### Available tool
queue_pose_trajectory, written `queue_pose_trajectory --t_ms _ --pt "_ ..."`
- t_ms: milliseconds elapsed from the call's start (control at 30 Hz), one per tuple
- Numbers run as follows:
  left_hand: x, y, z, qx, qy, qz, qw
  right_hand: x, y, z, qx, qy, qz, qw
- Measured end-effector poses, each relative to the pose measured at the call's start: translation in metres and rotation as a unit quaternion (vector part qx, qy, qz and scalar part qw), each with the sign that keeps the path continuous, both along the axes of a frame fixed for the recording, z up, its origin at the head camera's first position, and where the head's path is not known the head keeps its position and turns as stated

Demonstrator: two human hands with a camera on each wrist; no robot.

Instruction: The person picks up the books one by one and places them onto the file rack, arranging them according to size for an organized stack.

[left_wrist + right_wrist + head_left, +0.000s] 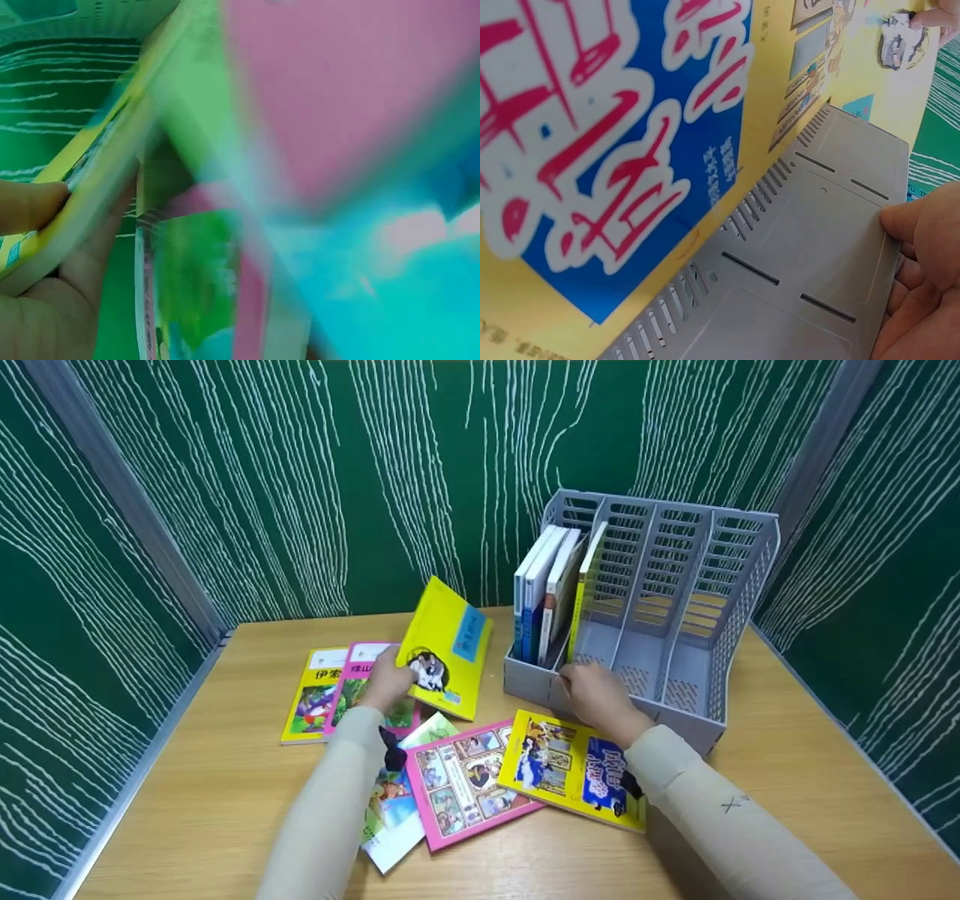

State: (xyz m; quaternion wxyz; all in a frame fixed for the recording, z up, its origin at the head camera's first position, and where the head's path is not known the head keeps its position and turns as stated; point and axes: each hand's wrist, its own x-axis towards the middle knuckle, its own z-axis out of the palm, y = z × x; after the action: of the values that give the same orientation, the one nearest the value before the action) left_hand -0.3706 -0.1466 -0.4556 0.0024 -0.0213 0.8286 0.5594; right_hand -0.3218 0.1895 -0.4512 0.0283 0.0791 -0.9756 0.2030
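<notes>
My left hand [388,681] grips a yellow book [450,649] by its left side, holding it tilted left of the grey file rack [540,682]. In the left wrist view the thumb [34,206] lies on one cover and the fingers [86,270] are behind the other. My right hand [600,699] holds the front edge of the rack, at the foot of a thin yellow book [581,604] standing in the second compartment. The right wrist view shows its thumb [904,217] at the edge of the front panel, with the other fingers curled beyond it.
Several white-edged books [541,585] stand in the rack's leftmost compartment. In front lie a yellow comic book [551,754], a pink-bordered book [450,810] and a green-and-white book [386,840], overlapping. Yellow [307,712] and pink [341,697] books lie at the left. Green panels [285,495] enclose the table.
</notes>
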Motion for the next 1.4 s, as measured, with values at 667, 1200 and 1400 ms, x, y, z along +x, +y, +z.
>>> queue_pose_trajectory --t_ms 667,1200,1400 --pt "0.012 -0.02 0.02 0.031 0.064 0.074 0.9947 0.001 -0.002 0.0 0.003 0.006 -0.001 1.0" --pt "0.041 -0.016 0.023 0.055 0.159 0.066 0.9835 0.002 0.0 -0.002 -0.003 0.005 -0.003 1.0" --pt "0.053 -0.012 0.023 0.042 0.206 0.072 0.9751 0.001 0.0 -0.002 -0.008 0.006 -0.003 0.9999"
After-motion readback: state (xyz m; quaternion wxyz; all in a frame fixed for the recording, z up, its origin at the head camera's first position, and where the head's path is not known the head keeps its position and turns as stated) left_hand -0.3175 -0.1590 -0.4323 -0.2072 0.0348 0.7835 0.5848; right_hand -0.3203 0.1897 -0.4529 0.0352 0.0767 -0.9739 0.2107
